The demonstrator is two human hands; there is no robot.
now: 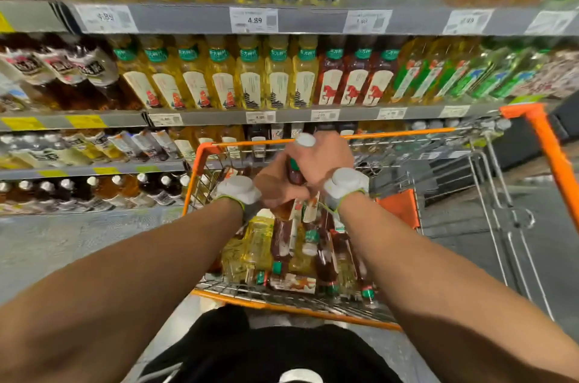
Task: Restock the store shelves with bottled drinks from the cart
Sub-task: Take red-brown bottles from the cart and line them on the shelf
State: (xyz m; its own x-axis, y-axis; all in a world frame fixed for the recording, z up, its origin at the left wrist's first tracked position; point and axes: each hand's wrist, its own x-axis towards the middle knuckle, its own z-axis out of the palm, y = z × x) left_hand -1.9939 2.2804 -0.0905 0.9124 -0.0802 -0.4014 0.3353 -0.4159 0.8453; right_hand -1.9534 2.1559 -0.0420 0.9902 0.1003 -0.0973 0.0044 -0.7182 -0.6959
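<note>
L hand point(277, 188), R hand point(321, 160), wrapped round bottle point(294, 174), above cart point(200, 160)

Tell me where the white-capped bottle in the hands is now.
Head view, centre frame: the white-capped bottle is gripped between the left hand and right hand, above the loose bottles in the orange cart.

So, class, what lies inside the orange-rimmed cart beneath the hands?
Bottled drinks, yellow and dark red, lie piled on their sides in the cart. The left hand and right hand, gripping a dark bottle, hide the pile's far end.
</note>
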